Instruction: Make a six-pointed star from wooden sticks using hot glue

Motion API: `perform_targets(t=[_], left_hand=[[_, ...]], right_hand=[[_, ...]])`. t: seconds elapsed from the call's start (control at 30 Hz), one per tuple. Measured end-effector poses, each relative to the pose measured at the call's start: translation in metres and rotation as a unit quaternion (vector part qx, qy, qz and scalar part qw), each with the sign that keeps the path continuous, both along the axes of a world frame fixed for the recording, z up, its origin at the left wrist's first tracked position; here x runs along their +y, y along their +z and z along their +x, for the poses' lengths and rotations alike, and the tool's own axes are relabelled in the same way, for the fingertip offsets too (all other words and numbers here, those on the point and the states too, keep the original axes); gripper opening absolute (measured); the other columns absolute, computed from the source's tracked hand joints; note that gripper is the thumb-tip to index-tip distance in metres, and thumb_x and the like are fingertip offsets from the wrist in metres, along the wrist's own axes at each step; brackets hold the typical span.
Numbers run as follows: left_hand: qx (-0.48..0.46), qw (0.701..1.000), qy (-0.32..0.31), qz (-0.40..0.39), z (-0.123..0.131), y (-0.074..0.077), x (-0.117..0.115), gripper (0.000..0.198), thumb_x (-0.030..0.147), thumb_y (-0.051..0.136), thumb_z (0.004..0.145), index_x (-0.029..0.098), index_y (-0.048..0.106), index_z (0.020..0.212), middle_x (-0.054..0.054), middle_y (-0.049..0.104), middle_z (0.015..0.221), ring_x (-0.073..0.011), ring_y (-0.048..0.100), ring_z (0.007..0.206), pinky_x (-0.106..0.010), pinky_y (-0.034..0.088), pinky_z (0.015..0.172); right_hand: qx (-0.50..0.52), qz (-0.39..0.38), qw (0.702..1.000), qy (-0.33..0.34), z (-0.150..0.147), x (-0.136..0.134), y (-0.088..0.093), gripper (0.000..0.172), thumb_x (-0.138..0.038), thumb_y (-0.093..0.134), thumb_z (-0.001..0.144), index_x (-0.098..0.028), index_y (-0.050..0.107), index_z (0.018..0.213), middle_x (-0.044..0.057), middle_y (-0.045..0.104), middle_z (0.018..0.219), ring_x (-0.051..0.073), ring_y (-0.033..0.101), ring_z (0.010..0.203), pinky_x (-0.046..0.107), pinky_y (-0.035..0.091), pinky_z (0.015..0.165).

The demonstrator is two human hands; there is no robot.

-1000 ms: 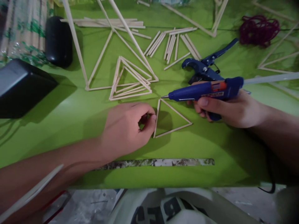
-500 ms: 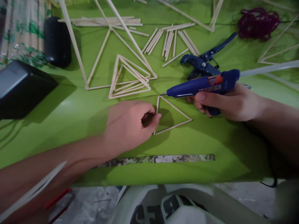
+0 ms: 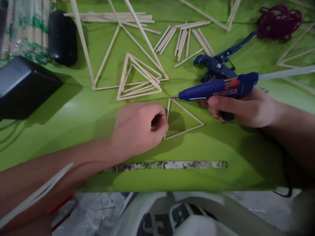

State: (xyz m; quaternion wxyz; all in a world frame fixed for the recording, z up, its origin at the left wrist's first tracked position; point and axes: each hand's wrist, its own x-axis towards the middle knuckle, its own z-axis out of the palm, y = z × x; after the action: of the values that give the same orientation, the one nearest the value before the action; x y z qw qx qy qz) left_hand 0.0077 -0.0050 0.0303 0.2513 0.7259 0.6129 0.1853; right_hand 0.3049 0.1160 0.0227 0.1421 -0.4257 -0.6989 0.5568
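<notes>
Clearly, the green table (image 3: 236,147) carries the stick triangle (image 3: 187,111), lying flat: the left hand (image 3: 140,127) pinches its left side, the right hand (image 3: 253,109) grasps the blue glue gun (image 3: 204,90), tip at the top corner. Below, greyish floor (image 3: 95,209) shows.

The glue gun (image 3: 204,90) is blue, the stick triangle (image 3: 187,111) beige.

Near the front edge of the desk (image 3: 209,180) lies a strip (image 3: 172,165); behind it, a stick triangle (image 3: 187,111). Farther back, clustered triangles (image 3: 139,95) lie left, a cutter (image 3: 219,66) right, short sticks (image 3: 182,45) behind.
</notes>
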Motion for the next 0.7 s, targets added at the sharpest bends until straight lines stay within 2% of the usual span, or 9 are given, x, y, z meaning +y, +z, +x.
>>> perform_targets(t=[0.3, 0.47, 0.57, 0.7], left_hand=[[-0.001, 1.000, 0.002, 0.001, 0.0005, -0.0007, -0.0006, 0.026, 0.028, 0.062, 0.100, 0.026, 0.077, 0.079, -0.002, 0.077, 0.074, -0.0188, 0.063, 0.064, -0.035, 0.049, 0.061], [-0.005, 1.000, -0.001, 0.002, -0.0004, -0.0016, -0.0007, 0.025, 0.029, 0.062, 0.100, 0.026, 0.076, 0.080, -0.001, 0.078, 0.075, -0.0192, 0.065, 0.065, -0.036, 0.051, 0.062], [-0.001, 1.000, -0.004, 0.004, -0.0009, -0.0020, -0.0008, 0.024, 0.027, 0.063, 0.100, 0.026, 0.076, 0.080, -0.002, 0.078, 0.076, -0.0190, 0.065, 0.065, -0.036, 0.050, 0.063], [0.005, 1.000, -0.008, 0.000, -0.0006, -0.0021, -0.0010, 0.025, 0.026, 0.063, 0.101, 0.025, 0.076, 0.080, -0.001, 0.079, 0.077, -0.0177, 0.065, 0.066, -0.034, 0.050, 0.064]], right_hand=[[-0.008, -0.008, 1.000, -0.013, 0.0006, -0.0002, -0.0001, 0.075, -0.095, 0.093, 0.083, -0.022, 0.078, 0.081, 0.005, 0.067, 0.062, 0.018, 0.064, 0.050, 0.031, 0.054, 0.038], [-0.021, -0.017, 1.000, -0.014, 0.0008, -0.0023, 0.0025, 0.064, -0.093, 0.092, 0.086, -0.030, 0.083, 0.089, 0.001, 0.067, 0.062, 0.019, 0.063, 0.051, 0.035, 0.052, 0.040], [-0.029, -0.017, 0.999, -0.014, 0.0021, -0.0026, 0.0021, 0.061, -0.093, 0.089, 0.089, -0.032, 0.082, 0.087, 0.001, 0.068, 0.064, 0.019, 0.062, 0.054, 0.037, 0.052, 0.042], [-0.025, -0.013, 1.000, -0.005, 0.0031, -0.0003, -0.0003, 0.070, -0.096, 0.090, 0.085, -0.027, 0.078, 0.079, 0.003, 0.068, 0.063, 0.019, 0.063, 0.051, 0.036, 0.053, 0.041]])
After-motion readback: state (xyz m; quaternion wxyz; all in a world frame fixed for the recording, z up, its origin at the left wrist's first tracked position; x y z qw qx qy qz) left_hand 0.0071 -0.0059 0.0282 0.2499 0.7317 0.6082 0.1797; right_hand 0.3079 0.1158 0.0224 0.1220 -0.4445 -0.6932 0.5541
